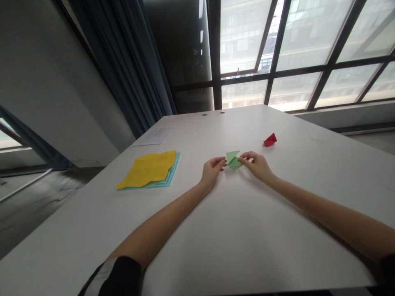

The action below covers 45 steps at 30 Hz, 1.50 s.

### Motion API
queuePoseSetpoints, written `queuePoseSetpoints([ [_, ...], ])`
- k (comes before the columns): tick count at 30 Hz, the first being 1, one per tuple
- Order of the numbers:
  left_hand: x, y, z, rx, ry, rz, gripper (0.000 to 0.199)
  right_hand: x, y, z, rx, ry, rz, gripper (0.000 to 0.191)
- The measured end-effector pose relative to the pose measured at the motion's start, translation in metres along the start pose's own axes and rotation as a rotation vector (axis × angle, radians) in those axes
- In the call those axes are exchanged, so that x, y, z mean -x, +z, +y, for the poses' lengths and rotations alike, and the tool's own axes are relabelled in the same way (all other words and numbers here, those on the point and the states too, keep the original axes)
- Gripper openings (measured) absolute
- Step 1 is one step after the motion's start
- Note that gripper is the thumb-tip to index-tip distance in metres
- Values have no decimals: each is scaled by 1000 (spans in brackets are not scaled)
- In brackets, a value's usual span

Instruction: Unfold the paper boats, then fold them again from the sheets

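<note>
A small folded piece of light green paper (233, 161) is held just above the white table (200, 238), between my two hands. My left hand (212, 170) pinches its left edge with thumb and fingertips. On the other side, my right hand (256, 165) grips the right edge between thumb and fingers. The green paper shows a pointed flap at its top and a lower folded part. Beyond my right hand lies a small red folded paper piece (270, 140).
Yellow sheets (149, 167) lie on light blue sheets (173, 172) at the left of the table. Behind them is a white printed paper (154, 136). Two round holes are near the table's far edge. A blue curtain (129, 61) and windows stand beyond.
</note>
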<state>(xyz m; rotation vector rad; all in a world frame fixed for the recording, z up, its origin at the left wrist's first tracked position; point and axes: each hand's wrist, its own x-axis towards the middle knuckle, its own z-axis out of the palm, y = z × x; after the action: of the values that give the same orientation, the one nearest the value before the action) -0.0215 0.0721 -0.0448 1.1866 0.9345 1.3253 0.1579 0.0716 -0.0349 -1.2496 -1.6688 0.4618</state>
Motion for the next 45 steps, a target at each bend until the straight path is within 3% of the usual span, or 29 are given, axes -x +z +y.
queuePoseSetpoints([
  [4, 0, 1, -3, 92, -62, -116, 36, 2, 3, 0, -54, 45, -37, 25],
  [13, 2, 5, 2, 256, -111, -100, 36, 7, 6, -9, -27, -9, -134, 21],
  [17, 2, 6, 2, 248, -121, -58, 39, 8, 7, -9, -67, 23, -125, 22],
  [21, 2, 6, 2, 199, -92, -77, 44, 8, 9, -10, -287, 109, -97, 30],
  [26, 6, 9, 4, 100, -72, -122, 45, 6, 10, -16, -564, 243, -220, 35],
  [32, 9, 9, 3, 19, -183, -137, 38, 4, 9, -19, -594, 312, -108, 31],
  [37, 10, 10, 3, 13, -183, -151, 34, 6, 12, -15, -642, 329, -178, 34],
  [45, 10, 10, 2, -10, -167, -160, 37, 7, 14, -12, -667, 320, -160, 34],
])
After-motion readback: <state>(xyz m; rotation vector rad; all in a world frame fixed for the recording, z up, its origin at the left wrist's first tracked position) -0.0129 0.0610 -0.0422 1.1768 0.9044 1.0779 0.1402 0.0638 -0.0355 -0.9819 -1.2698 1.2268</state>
